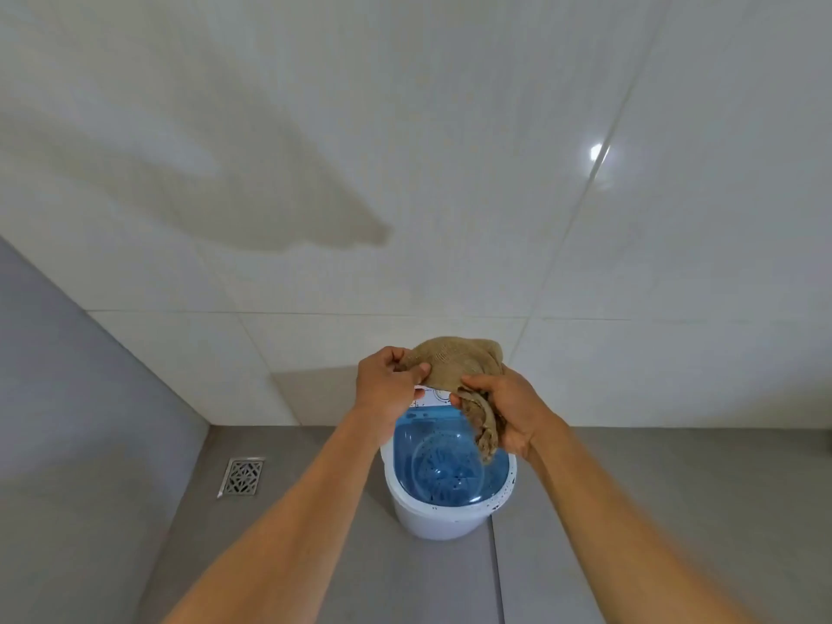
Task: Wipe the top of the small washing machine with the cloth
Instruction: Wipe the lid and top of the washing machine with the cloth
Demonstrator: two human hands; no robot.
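Note:
A small white washing machine (432, 520) with a clear blue lid stands on the grey floor against the tiled wall. Above its back edge I hold a crumpled tan cloth (459, 360) in both hands. My left hand (385, 382) pinches the cloth's left end. My right hand (506, 409) grips the other part, and a tail of cloth hangs down from it over the lid. My hands and the cloth hide most of the white control panel at the machine's back.
A metal floor drain (241, 477) lies in the floor to the left of the machine. White wall tiles (405, 173) rise behind it, and a grey wall (67, 376) closes the left side.

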